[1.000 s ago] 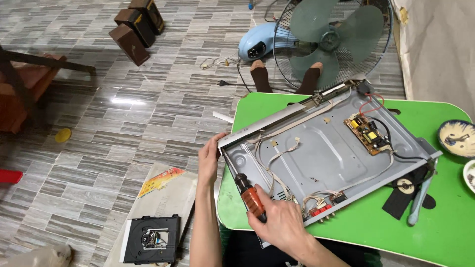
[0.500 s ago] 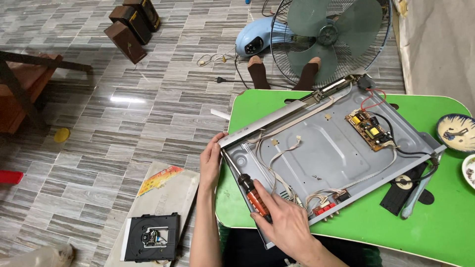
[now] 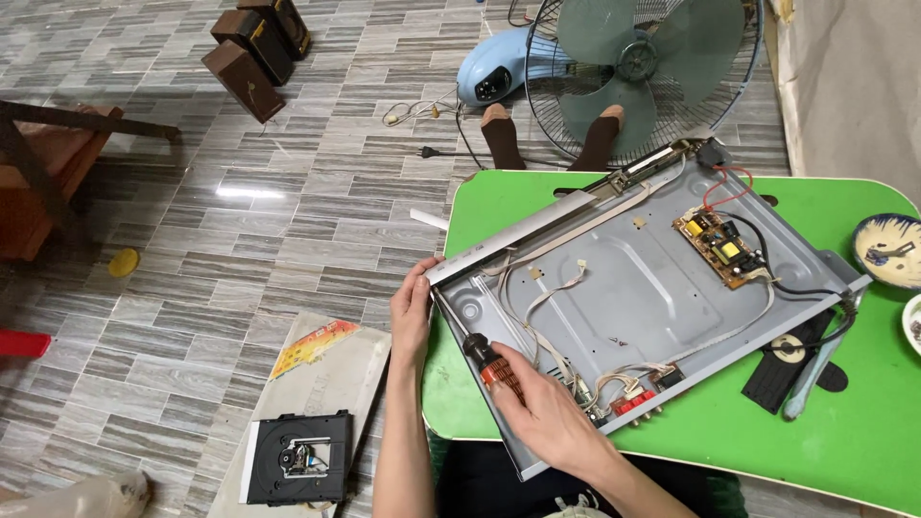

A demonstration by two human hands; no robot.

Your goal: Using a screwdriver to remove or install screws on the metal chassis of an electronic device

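Note:
An opened grey metal player chassis (image 3: 652, 297) lies on a low green table (image 3: 844, 422). My left hand (image 3: 413, 312) grips its near-left corner. My right hand (image 3: 542, 408) is shut on a screwdriver (image 3: 487, 362) with a red and black handle, its shaft pointing into that same corner. Inside the chassis are a small yellow-brown circuit board (image 3: 718, 247), white ribbon cables (image 3: 552, 283) and a rear connector block (image 3: 633, 398) with red and white wires.
A black disc drive unit (image 3: 295, 459) lies on a cardboard sheet (image 3: 331, 384) on the tiled floor. Behind the table stand a fan (image 3: 638, 72) and two feet in brown socks (image 3: 547, 139). A dish (image 3: 890, 251) and a blue-handled tool (image 3: 814, 379) lie at the table's right.
The view has shifted slightly. My right hand with the screwdriver has moved a little further into the chassis's near-left corner. My left hand keeps its hold on the corner.

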